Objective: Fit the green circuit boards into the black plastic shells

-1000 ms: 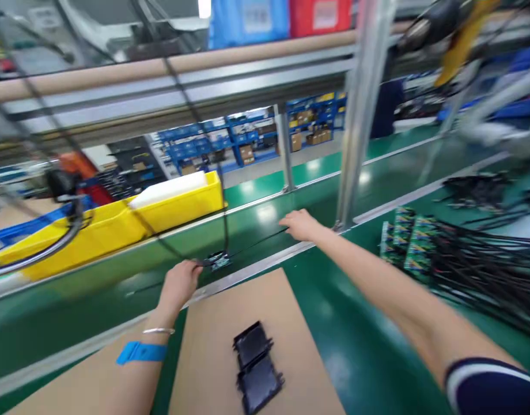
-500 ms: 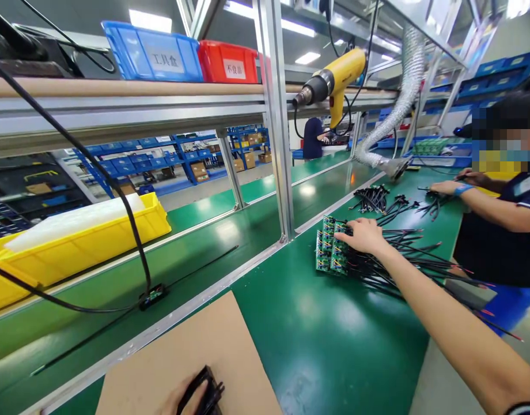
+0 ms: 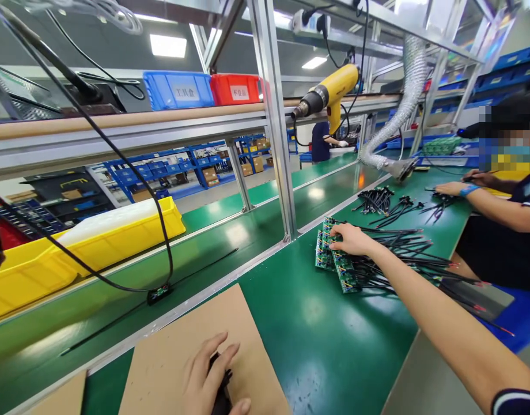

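At the lower middle, my left hand [image 3: 207, 372] has its fingers stretched apart over a small black plastic part [image 3: 222, 397], which lies on a sheet of brown cardboard [image 3: 161, 369] and is largely hidden by the hand. My right hand [image 3: 352, 239] reaches far forward, thumb and fingers pinching the upper part of a green circuit board panel [image 3: 343, 274] with black cables. Another circuit board panel [image 3: 324, 251] lies partly beneath it. Many black cables [image 3: 403, 253] with some red tips stretch from the boards to the right.
A yellow heat gun [image 3: 334, 86] hangs above the bench beside a metal post [image 3: 277, 127]. Further back lie black cable bundles [image 3: 375, 200] near a silver duct [image 3: 394, 115]. A co-worker's hands [image 3: 453, 187] work at right. Yellow bins [image 3: 118, 242] and a cabled black part [image 3: 159, 294] are left.
My left fingers have spread from their grip on the black part. Under my right hand the front circuit board has shifted and turned, its lower end coming nearer. The view has tilted slightly.
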Demonstrator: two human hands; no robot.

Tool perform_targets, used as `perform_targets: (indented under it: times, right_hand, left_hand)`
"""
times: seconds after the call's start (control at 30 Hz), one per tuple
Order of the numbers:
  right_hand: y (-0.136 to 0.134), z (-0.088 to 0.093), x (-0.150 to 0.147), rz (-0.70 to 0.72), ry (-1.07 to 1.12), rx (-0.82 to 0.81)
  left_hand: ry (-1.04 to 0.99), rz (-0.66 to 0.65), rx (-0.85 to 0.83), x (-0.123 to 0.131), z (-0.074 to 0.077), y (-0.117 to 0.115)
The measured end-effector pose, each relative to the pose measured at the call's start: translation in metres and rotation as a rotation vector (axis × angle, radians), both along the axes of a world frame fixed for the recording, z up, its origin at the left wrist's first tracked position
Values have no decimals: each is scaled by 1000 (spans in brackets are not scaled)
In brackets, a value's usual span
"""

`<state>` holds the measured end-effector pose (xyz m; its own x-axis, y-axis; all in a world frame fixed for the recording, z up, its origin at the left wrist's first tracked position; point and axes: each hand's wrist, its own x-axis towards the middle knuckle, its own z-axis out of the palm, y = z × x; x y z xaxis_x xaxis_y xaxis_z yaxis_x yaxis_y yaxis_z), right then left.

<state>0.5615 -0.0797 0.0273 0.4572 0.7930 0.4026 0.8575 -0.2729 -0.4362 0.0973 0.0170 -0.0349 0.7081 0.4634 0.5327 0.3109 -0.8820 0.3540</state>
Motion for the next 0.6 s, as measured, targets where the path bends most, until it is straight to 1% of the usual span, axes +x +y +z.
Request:
perform_targets:
  times: [0.07,0.17,0.23,0.3,0.33,0.4,0.47,0.53,0.6]
  right_hand:
    - [-6,15,-23,68,-2,49]
    - [-16,47,-82,202,-23,149]
    - [-24,67,-127,307,-40,217]
    - [-32,83,-167,439,-85,437]
    - [-36,88,-182,479,-100,521]
    - [-41,96,-202,539,-97,614]
    - [-44,102,-212,591,-60,633]
    - [-46,106,-215,681,-4,638]
    - [-48,107,-212,774,38,608]
  left_hand:
    - [-8,-85,-103,24,16,-12]
    - [28,-194,-299,72,39,-25]
    - [-79,-215,-365,104,51,-28]
    - [-236,-215,-384,128,61,-28]
    - [-322,-200,-388,135,65,-27]
    - [-496,-121,-388,138,73,-24]
    - [-601,-57,-373,132,84,-21]
    - [-615,-57,-380,122,94,-17]
    - [-603,-77,-420,114,101,-14]
